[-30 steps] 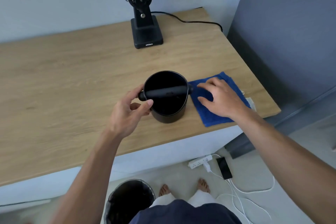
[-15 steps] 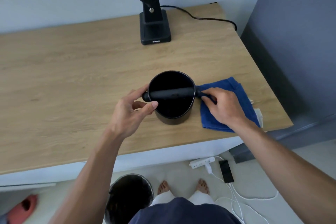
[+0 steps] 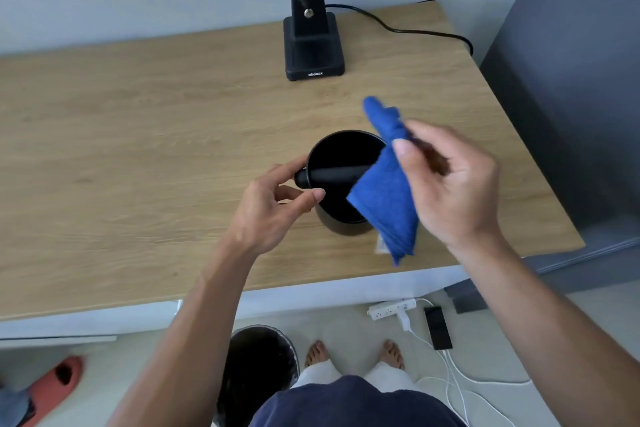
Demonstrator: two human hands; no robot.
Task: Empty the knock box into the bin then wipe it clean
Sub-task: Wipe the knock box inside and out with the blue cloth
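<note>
The black round knock box (image 3: 337, 156) stands upright on the wooden table (image 3: 138, 149), its knock bar across the opening. My left hand (image 3: 273, 211) grips the box's left side at the bar's end. My right hand (image 3: 446, 180) holds a blue cloth (image 3: 388, 191) lifted off the table, hanging over the box's right rim and hiding that part. The black bin (image 3: 259, 357) sits on the floor below the table edge, partly hidden by my left arm.
A black coffee grinder (image 3: 310, 10) stands at the back of the table with its cable running right. A grey wall panel borders the table's right side. On the floor lie a power strip (image 3: 391, 308), a phone (image 3: 438, 328), white cables and a red slipper (image 3: 55, 385).
My right hand has pinched the blue cloth and lifted it off the table, over the knock box's right rim. My left hand stays on the box.
</note>
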